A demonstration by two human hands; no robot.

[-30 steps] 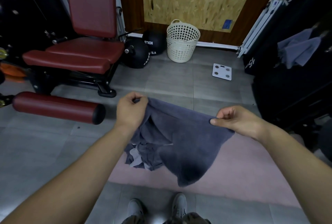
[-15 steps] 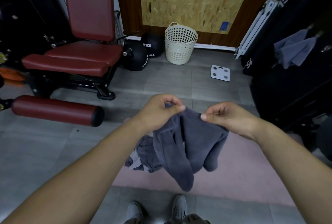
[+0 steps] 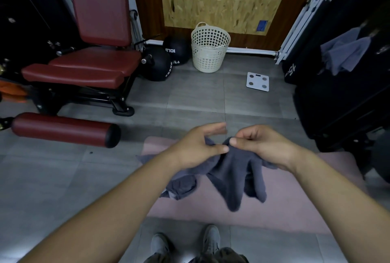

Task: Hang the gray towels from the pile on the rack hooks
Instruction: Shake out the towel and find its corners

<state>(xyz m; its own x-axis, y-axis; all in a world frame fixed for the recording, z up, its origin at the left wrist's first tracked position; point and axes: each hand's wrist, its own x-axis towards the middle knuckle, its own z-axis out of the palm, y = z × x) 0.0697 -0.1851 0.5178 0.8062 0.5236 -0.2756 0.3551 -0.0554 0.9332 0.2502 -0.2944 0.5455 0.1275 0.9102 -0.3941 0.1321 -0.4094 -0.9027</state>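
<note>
A gray towel (image 3: 232,178) hangs folded in front of me above the pink mat (image 3: 295,199). My right hand (image 3: 263,146) pinches its bunched top edge between thumb and curled fingers. My left hand (image 3: 198,146) is right beside it, fingers stretched out and blurred, thumb tip touching the cloth. Part of the towel pile (image 3: 181,186) shows on the mat under my left wrist. Another gray towel (image 3: 346,55) hangs on the dark rack (image 3: 337,104) at the right; the hooks themselves are too dark to make out.
A red exercise bench (image 3: 88,66) and its red roller pad (image 3: 63,129) fill the left. Two black medicine balls (image 3: 162,66), a cream perforated basket (image 3: 209,49) and a white scale (image 3: 257,81) lie by the far wall. My shoes (image 3: 185,243) show at the bottom.
My hands came together from holding the towel spread wide, so it now hangs folded. My left hand's fingers have opened out, and the right hand has taken the gathered top edge.
</note>
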